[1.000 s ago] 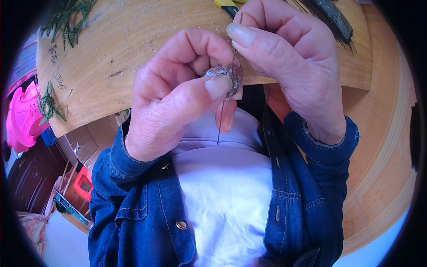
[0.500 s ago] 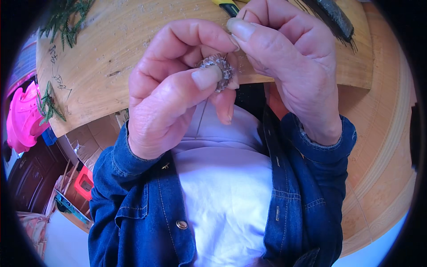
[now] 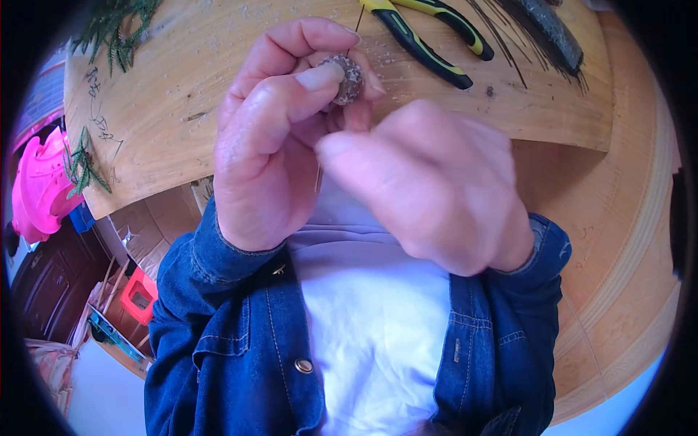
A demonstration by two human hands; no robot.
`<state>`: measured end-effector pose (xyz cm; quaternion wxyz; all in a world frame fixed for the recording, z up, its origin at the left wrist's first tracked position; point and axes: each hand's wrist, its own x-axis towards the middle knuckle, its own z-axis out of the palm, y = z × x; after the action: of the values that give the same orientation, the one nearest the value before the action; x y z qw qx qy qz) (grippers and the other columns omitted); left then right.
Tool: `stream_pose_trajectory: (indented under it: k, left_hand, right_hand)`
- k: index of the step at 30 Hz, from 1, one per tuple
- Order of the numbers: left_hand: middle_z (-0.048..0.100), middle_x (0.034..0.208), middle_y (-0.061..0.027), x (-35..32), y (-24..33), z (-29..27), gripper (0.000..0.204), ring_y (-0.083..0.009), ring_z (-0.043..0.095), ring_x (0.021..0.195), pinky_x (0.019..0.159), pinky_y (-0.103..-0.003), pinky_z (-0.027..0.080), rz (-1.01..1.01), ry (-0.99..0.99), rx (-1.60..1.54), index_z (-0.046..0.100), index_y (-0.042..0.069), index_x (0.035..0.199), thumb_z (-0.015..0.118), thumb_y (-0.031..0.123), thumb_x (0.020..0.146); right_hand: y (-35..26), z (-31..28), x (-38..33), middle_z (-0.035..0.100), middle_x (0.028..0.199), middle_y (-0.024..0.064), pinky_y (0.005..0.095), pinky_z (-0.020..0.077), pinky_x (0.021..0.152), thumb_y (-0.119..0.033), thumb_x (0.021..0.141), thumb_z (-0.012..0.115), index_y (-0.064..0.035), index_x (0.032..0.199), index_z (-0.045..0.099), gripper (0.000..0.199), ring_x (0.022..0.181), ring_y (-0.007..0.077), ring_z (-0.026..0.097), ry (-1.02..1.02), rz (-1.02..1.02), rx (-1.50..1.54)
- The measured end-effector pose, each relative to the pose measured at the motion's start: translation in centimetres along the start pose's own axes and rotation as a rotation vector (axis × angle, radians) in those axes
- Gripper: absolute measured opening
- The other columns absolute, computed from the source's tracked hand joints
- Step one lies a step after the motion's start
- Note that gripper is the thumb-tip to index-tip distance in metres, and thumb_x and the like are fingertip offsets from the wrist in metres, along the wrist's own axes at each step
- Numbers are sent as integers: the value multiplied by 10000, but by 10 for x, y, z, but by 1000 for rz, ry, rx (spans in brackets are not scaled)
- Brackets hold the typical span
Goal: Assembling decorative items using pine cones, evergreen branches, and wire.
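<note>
My left hand (image 3: 269,123) is closed around a small brown pine cone (image 3: 350,81) with whitish flecks, pinched between thumb and fingers above the table's near edge. A thin dark wire (image 3: 355,33) sticks up from the cone past the forefinger. Its lower end shows under the cone, beside my right thumb. My right hand (image 3: 436,185) is just below and to the right of the cone, smeared by motion. Its fingers look curled, but whether they grip the wire is hidden.
Pliers (image 3: 418,47) with black and yellow handles lie on the wooden table (image 3: 174,131). Behind them to the right is a bundle of dark wires (image 3: 502,36) beside a dark block (image 3: 549,36). Green sprigs (image 3: 116,33) lie at the left. A pink plastic object (image 3: 43,185) stands beyond the left edge.
My right hand has come down and left from above the cone to below it, uncovering the pliers. My left hand has moved slightly up and away, still holding the cone.
</note>
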<state>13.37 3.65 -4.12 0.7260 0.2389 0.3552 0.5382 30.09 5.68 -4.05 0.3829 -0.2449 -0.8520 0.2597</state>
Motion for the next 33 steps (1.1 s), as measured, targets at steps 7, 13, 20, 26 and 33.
stream_pose_trajectory:
  k: [7,13,20,26,33]
  left_hand:
    - [538,997,-146,-2,-2,-1,313,-198,526,876,819,-284,439,-13,13,16,454,26,1167,461,172,890]
    - [534,1008,-156,-3,-2,-1,302,-207,522,859,794,-284,444,-60,-24,-189,455,33,1165,482,140,883]
    - [528,1004,-166,0,-5,-8,302,-205,516,817,765,-288,450,-108,-105,-326,453,30,1168,486,109,878]
    - [520,976,-173,1,-4,2,290,-203,507,760,707,-290,459,-124,-33,-389,451,13,1155,466,103,880]
    - [503,920,-164,5,-6,-3,284,-209,481,713,650,-289,441,-103,-138,-415,453,10,1138,453,104,871]
  right_hand:
    - [5,19,-4,556,769,78,257,424,445,-55,565,688,-10,997,655,436,556,175,534,124,-206,11]
    - [9,13,-9,563,820,98,255,431,461,-45,584,693,8,1006,651,427,574,179,547,94,-262,-31]
    - [10,7,-16,577,884,119,262,433,477,-1,619,706,29,1074,615,465,593,187,557,84,-264,6]
    - [15,14,-19,578,866,125,277,449,492,62,651,719,20,1094,587,464,596,185,558,239,-234,61]
    - [10,9,-22,587,837,121,271,453,504,75,691,714,11,1046,603,377,608,179,563,212,-182,48]
